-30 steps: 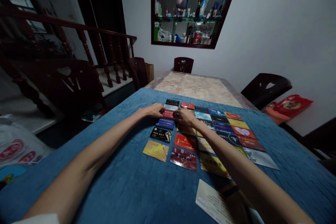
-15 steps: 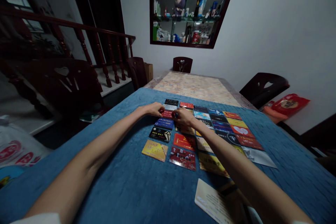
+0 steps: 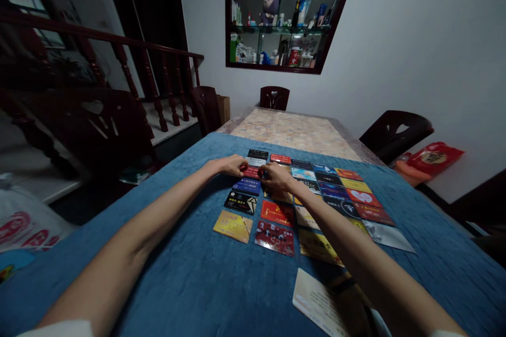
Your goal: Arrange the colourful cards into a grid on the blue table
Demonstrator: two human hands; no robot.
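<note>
Both my hands are at a red card [image 3: 251,171] in the leftmost column of plastic cards. My left hand [image 3: 234,165] has its curled fingers at the card's left edge. At its right edge, my right hand [image 3: 276,176] has its fingers bent together and covers part of the neighbouring column. Just above lie a silver card [image 3: 256,161] and a black card [image 3: 258,153]. Nearer me in the same column are a blue card [image 3: 246,185], a black VIP card [image 3: 241,202] and a gold card [image 3: 233,225].
A blue cloth [image 3: 177,268] covers this end of the table. More cards, such as a dark red card [image 3: 274,237], lie in columns to the right. A cream card [image 3: 316,295] lies nearer me, by my right forearm. Chairs [image 3: 274,98] stand around the table.
The hands and cards look almost the same as before. Only a very slight shift of the view shows.
</note>
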